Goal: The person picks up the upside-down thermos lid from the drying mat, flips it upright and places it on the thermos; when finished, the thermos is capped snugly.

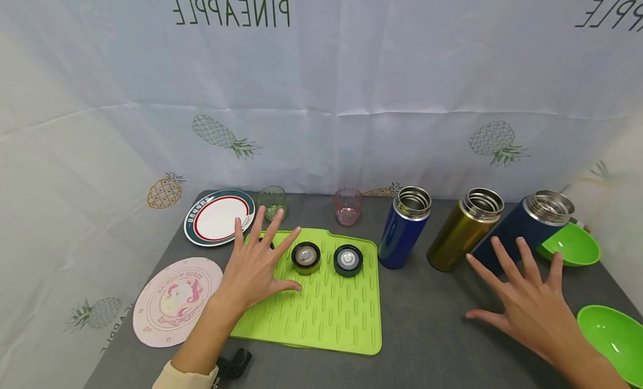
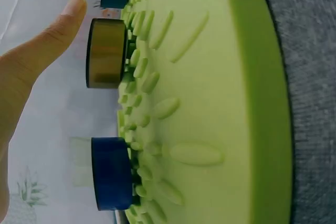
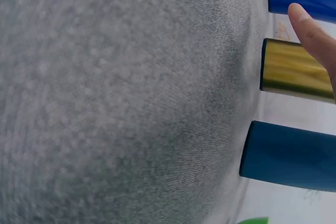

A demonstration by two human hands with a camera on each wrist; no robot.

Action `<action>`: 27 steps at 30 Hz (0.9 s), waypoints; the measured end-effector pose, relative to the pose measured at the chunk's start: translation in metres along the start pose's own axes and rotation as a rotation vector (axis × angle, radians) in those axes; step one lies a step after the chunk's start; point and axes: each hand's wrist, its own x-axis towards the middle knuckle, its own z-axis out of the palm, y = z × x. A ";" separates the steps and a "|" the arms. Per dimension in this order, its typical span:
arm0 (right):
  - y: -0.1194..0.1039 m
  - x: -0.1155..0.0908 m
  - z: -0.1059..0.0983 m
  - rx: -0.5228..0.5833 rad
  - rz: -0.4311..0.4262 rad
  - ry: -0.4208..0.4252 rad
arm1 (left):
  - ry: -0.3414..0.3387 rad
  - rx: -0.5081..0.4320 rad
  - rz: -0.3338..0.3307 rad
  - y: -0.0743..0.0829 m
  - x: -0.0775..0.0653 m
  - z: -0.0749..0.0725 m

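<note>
My left hand point(image 1: 253, 274) hovers with spread fingers over the left part of a lime-green ridged mat point(image 1: 326, 322). Three bottle lids stand on that mat: a gold one point(image 1: 306, 258), a dark teal one point(image 1: 348, 260) and a blue one point(image 2: 112, 174), mostly hidden behind my left fingers in the head view. To the right, three lidless thermos bottles stand in a row: blue point(image 1: 402, 235), gold point(image 1: 458, 241) and dark teal point(image 1: 524, 227). My right hand point(image 1: 529, 305), fingers spread, is in front of the dark teal bottle and holds nothing.
A rimmed plate point(image 1: 221, 217) and a pink round mat point(image 1: 176, 302) lie at left. Behind the green mat stand a green glass point(image 1: 271, 199) and a pink glass point(image 1: 348, 206). Green bowls point(image 1: 572, 244) sit at right. A pineapple-print curtain point(image 1: 321, 143) hangs behind the grey table point(image 1: 412, 333).
</note>
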 end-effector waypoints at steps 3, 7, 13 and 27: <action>-0.001 0.002 -0.003 0.006 -0.024 0.071 | 0.015 0.005 0.007 0.000 0.000 -0.005; -0.001 0.008 -0.014 0.024 -0.060 0.193 | 0.028 -0.006 0.012 0.000 0.000 -0.018; -0.002 0.023 -0.036 0.077 -0.088 0.314 | 0.101 -0.112 -0.024 -0.007 -0.001 -0.037; -0.028 0.051 -0.057 0.264 -0.214 0.418 | 0.166 -0.662 -0.339 -0.016 -0.018 -0.017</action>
